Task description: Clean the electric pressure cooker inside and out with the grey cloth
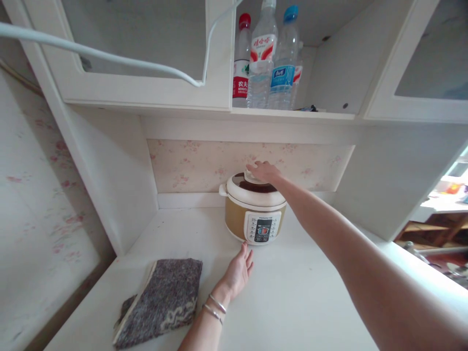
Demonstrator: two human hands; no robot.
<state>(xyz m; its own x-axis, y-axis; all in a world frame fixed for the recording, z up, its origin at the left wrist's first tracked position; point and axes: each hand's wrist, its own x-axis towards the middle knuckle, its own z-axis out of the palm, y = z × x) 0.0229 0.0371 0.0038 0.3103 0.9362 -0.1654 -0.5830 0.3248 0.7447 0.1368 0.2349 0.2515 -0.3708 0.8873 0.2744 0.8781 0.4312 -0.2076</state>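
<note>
A small gold and white electric cooker [255,214] stands on the white counter [292,292] against the back wall. My right hand [263,171] reaches out over it, fingers closed on the knob of its lid [252,187]. My left hand [239,270] lies open and flat on the counter just in front of the cooker's control panel, fingertips close to its base. Two bangles sit on that wrist.
A folded grey cloth [164,300] lies on the counter at the front left. Several water bottles [268,58] stand on the shelf above the cooker. A white cable [109,56] runs across the upper cabinet door. Cabinet walls close in both sides.
</note>
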